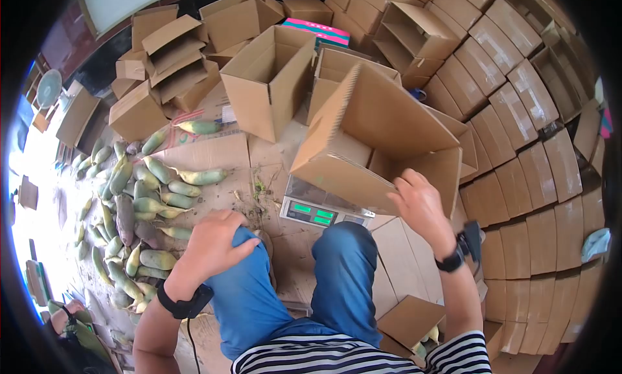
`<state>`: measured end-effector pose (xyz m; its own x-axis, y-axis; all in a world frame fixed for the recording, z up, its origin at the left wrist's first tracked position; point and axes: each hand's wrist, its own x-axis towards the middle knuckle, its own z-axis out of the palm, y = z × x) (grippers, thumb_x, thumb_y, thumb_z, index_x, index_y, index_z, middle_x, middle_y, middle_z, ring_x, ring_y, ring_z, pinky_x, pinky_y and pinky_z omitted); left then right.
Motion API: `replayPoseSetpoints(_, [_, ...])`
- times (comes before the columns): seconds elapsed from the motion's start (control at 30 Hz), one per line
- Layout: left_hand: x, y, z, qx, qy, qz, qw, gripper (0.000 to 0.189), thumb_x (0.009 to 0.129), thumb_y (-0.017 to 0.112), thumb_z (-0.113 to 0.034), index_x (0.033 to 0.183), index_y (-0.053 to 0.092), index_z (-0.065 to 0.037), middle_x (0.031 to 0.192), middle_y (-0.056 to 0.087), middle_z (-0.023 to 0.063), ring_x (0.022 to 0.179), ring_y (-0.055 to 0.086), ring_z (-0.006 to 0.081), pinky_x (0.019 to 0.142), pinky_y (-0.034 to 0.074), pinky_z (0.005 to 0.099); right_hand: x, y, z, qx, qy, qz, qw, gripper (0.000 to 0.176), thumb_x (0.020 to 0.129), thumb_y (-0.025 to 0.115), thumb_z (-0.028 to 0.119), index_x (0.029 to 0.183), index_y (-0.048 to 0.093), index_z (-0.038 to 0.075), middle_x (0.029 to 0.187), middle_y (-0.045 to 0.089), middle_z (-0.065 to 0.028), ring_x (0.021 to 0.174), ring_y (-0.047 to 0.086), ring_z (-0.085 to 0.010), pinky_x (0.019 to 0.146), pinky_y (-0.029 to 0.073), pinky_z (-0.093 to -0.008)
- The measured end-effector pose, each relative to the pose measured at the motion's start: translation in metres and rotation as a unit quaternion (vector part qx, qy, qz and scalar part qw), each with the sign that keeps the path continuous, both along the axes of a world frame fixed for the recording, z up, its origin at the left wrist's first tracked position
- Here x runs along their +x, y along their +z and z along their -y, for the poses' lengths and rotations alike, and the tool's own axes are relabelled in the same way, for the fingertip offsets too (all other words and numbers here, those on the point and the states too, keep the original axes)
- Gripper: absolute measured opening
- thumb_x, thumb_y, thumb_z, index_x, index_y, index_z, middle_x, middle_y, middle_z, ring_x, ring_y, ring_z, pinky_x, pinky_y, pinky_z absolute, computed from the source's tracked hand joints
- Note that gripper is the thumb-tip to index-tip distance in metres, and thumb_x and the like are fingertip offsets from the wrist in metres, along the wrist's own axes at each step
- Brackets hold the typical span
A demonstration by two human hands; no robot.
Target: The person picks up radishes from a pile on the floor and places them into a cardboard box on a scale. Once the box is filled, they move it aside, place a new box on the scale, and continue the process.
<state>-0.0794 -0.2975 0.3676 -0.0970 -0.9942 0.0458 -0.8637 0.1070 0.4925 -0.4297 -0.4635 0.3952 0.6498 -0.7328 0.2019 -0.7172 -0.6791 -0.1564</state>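
Observation:
My right hand (pixel 420 202) grips the near rim of an open cardboard box (pixel 337 170), thumb and fingers on either side of the wall. The part of the box's inside that shows holds nothing. It appears to stand on a digital scale (pixel 311 212) with lit green displays; the box hides most of the scale's platform. My left hand (pixel 217 241) lies on my left knee, holding nothing, its fingers stretched over the blue trousers. Left of that knee is a pile of green radishes (pixel 152 205), a few of them purplish.
More open cardboard boxes (pixel 269 76) stand beyond the scale and at the back left. Stacked closed cartons (pixel 518 147) form a wall on the right. Flattened cardboard (pixel 207 150) covers the floor. At lower right, a box flap (pixel 411 322) lies beside several radishes.

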Motion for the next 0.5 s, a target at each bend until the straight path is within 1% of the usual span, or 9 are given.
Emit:
replayPoseSetpoints(0.03, [0.003,-0.001,-0.002,-0.001,0.005,-0.001,1.000,0.035,0.076,0.072,-0.032,0.088,0.058,-0.002,0.083,0.058,0.0159,0.083,0.058,0.0370,0.073,0.046,0.0459,0.013,-0.011,0.010,-0.001,0.005,-0.001,1.000,0.017,0.081,0.069,0.016,0.092,0.063,0.003,0.090,0.056,-0.0137,0.090,0.058,-0.0331,0.076,0.050,-0.0419])
replayPoseSetpoints(0.1, [0.007,-0.004,-0.006,-0.021,0.000,-0.007,1.000,0.035,0.076,0.072,-0.032,0.087,0.056,-0.003,0.082,0.057,0.0159,0.082,0.057,0.0371,0.073,0.046,0.0462,0.032,-0.036,0.025,-0.010,0.047,-0.038,0.998,0.018,0.082,0.069,0.018,0.092,0.064,0.004,0.092,0.056,-0.0120,0.092,0.058,-0.0313,0.077,0.050,-0.0411])
replayPoseSetpoints(0.23, [0.012,-0.002,-0.012,-0.018,0.017,-0.010,1.000,0.036,0.076,0.072,-0.033,0.087,0.056,-0.002,0.082,0.057,0.0161,0.083,0.057,0.0366,0.073,0.046,0.0459,0.057,-0.073,0.036,0.016,0.053,-0.086,0.995,0.020,0.082,0.070,0.021,0.092,0.065,0.005,0.093,0.057,-0.0105,0.094,0.059,-0.0297,0.079,0.050,-0.0396])
replayPoseSetpoints(0.3, [0.016,-0.001,-0.013,-0.008,0.009,-0.015,1.000,0.036,0.077,0.072,-0.034,0.086,0.056,-0.002,0.083,0.057,0.0161,0.083,0.058,0.0362,0.072,0.045,0.0457,0.064,-0.083,0.033,0.019,0.039,-0.112,0.993,0.025,0.080,0.072,0.023,0.096,0.063,0.005,0.095,0.057,-0.0109,0.096,0.058,-0.0293,0.081,0.050,-0.0387])
replayPoseSetpoints(0.33, [0.017,-0.003,-0.015,-0.003,0.019,-0.014,1.000,0.036,0.077,0.072,-0.034,0.086,0.056,-0.002,0.083,0.057,0.0161,0.083,0.058,0.0362,0.072,0.045,0.0457,0.068,-0.077,0.029,0.023,0.049,-0.111,0.992,0.025,0.080,0.072,0.023,0.096,0.063,0.005,0.095,0.057,-0.0109,0.096,0.058,-0.0293,0.081,0.050,-0.0387])
replayPoseSetpoints(0.4, [0.018,-0.006,-0.017,-0.032,0.005,-0.027,0.999,0.038,0.078,0.071,-0.036,0.087,0.057,-0.002,0.083,0.057,0.0160,0.083,0.058,0.0363,0.073,0.046,0.0457,0.072,-0.049,0.018,0.015,0.048,-0.095,0.994,0.035,0.078,0.074,0.024,0.106,0.061,0.006,0.101,0.058,-0.0119,0.097,0.058,-0.0306,0.083,0.050,-0.0388])
replayPoseSetpoints(0.43, [0.018,-0.005,-0.018,-0.029,0.014,-0.026,0.999,0.038,0.078,0.071,-0.036,0.087,0.057,-0.002,0.083,0.057,0.0160,0.083,0.058,0.0363,0.073,0.046,0.0457,0.080,-0.030,0.009,0.017,0.057,-0.095,0.994,0.035,0.078,0.074,0.024,0.106,0.061,0.006,0.101,0.058,-0.0119,0.097,0.058,-0.0306,0.083,0.050,-0.0388])
replayPoseSetpoints(0.5, [0.019,-0.001,-0.019,0.001,0.010,-0.038,0.999,0.040,0.082,0.069,-0.038,0.093,0.060,-0.001,0.090,0.060,0.0176,0.089,0.059,0.0359,0.077,0.047,0.0433,0.095,0.007,-0.014,0.059,0.110,-0.023,0.992,0.043,0.082,0.071,0.020,0.120,0.057,0.005,0.112,0.058,-0.0138,0.105,0.057,-0.0348,0.090,0.048,-0.0412])
